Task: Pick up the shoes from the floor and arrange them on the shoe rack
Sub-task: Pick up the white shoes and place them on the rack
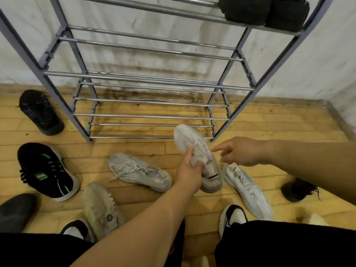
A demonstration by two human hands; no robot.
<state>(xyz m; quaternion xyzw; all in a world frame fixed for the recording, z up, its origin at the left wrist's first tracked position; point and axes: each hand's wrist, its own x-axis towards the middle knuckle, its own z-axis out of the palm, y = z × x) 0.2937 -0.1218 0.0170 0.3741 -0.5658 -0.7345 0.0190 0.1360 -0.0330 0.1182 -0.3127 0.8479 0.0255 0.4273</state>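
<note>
Left hand [189, 168] grips one white shoe [192, 139]; right hand [240, 153], fingers relaxed, beside it; two black shoes [244, 10] on rack [150, 116].

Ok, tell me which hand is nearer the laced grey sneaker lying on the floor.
Left. The left hand grips a white shoe just right of the laced grey sneaker; the right hand is farther right, beyond that shoe.

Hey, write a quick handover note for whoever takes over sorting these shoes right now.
Left hand grips a white sneaker lifted before the shoe rack; right hand open, reaching toward it.
Done: a black pair sits on an upper shelf.
Left: shelve the held sneaker, then the floor shoes, including a laced white sneaker and a black green-striped sneaker.
</note>
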